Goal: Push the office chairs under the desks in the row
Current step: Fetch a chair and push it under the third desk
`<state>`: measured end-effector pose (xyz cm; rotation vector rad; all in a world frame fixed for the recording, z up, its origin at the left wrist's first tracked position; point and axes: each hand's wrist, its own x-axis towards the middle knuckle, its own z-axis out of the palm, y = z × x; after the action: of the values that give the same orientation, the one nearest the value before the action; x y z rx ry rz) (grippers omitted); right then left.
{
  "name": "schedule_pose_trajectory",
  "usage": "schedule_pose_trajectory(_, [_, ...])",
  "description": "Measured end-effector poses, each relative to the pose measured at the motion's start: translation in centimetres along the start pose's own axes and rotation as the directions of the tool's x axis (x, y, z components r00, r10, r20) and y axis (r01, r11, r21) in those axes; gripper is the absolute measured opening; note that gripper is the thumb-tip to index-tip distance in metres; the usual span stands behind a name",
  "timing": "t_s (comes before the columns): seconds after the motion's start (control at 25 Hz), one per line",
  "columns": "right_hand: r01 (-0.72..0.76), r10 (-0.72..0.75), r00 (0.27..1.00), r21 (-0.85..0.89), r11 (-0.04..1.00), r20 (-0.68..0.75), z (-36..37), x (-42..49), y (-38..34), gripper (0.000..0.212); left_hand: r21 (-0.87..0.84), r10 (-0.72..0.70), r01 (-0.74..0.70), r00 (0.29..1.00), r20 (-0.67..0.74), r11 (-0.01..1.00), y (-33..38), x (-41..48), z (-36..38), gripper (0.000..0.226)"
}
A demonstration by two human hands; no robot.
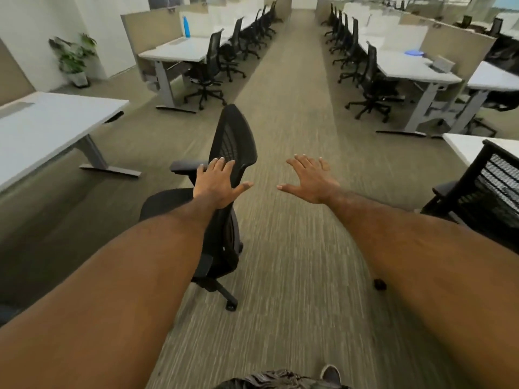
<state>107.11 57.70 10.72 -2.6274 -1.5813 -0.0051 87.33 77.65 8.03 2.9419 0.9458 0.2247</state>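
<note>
A black mesh office chair (234, 138) stands out in the carpeted aisle, its seat turned toward the white desk (50, 127) on the left. My left hand (217, 182) is spread open in front of the chair's backrest; whether it touches the mesh I cannot tell. My right hand (310, 179) hovers open over the carpet to the right of the chair, holding nothing. A second black mesh chair (486, 186) stands at the right edge beside another white desk (466, 146).
Rows of white desks (179, 50) with black chairs (209, 71) line both sides of the long aisle. Further right desks (404, 67) also have chairs drawn near. A potted plant (74, 58) stands far left. A blue bottle (186, 26) sits on a far desk.
</note>
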Motion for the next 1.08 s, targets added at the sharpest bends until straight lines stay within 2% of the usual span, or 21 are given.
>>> schedule_pose_trajectory(0.12, [0.137, -0.138, 0.99, -0.013, 0.99, -0.008, -1.4, 4.2, 4.1, 0.092, -0.07, -0.168, 0.168, 0.986, 0.001, 0.983, 4.0, 4.0, -0.2, 0.114])
schedule_pose_trajectory(0.24, [0.274, -0.275, 0.961, -0.075, 0.959, -0.003, -3.0, 6.9, 8.4, 0.09, -0.098, -0.257, 0.256, 0.966, 0.005, 0.962, 7.9, 7.0, -0.1, 0.11])
schedule_pose_trajectory(0.44, [0.371, -0.372, 0.928, -0.031, 0.928, -0.013, -4.7, 14.3, 11.8, 0.088, -0.128, -0.426, 0.421, 0.905, -0.011, 0.898, 11.1, 11.7, -0.9, 0.107])
schedule_pose_trajectory(0.68, [0.486, -0.485, 0.873, 0.002, 0.874, -0.06, -4.1, 25.0, 11.8, 0.088, -0.15, -0.536, 0.521, 0.84, -0.082, 0.84, 9.2, 20.4, -0.7, 0.105])
schedule_pose_trajectory(0.96, [0.576, -0.572, 0.815, 0.024, 0.817, -0.093, -5.4, 36.8, 12.7, 0.084, -0.126, -0.622, 0.612, 0.779, -0.072, 0.781, 6.2, 27.4, 1.6, 0.109])
schedule_pose_trajectory(1.08, [0.645, -0.64, 0.764, 0.051, 0.763, -0.083, -4.7, 41.2, 11.5, 0.082, 0.007, -0.623, 0.626, 0.777, -0.086, 0.78, 4.6, 27.3, 2.7, 0.107])
